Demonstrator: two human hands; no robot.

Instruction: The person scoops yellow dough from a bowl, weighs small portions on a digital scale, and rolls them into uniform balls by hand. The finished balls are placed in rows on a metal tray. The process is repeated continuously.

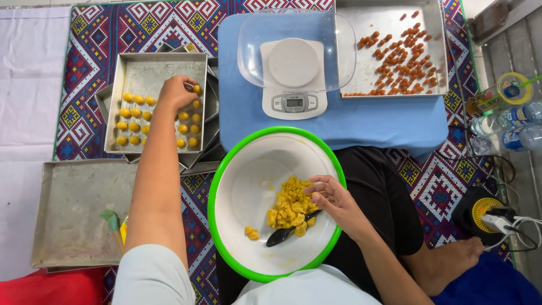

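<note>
Left hand (176, 93) reaches into the metal tray (148, 68), fingers pinched on a yellow dough ball (196, 89) set in line with the rows. Right hand (330, 199) rests loosely curled on the yellow dough (291, 206) in the green-rimmed bowl (221, 169), beside a black spoon (288, 231), ready to pull the next portion

Our left hand (176, 93) reaches forward over a tray (132, 70) with dough balls (132, 116) lying in rows under and beside it. Nearer to us than that hand lies another tray (68, 197). Our right hand (330, 200) rests inside a bowl (243, 186), on the dough (291, 209), a spoon (288, 230) just below it. Beyond this hand stands a scale (293, 76), and right of the scale a tray of pieces (403, 56).
</note>
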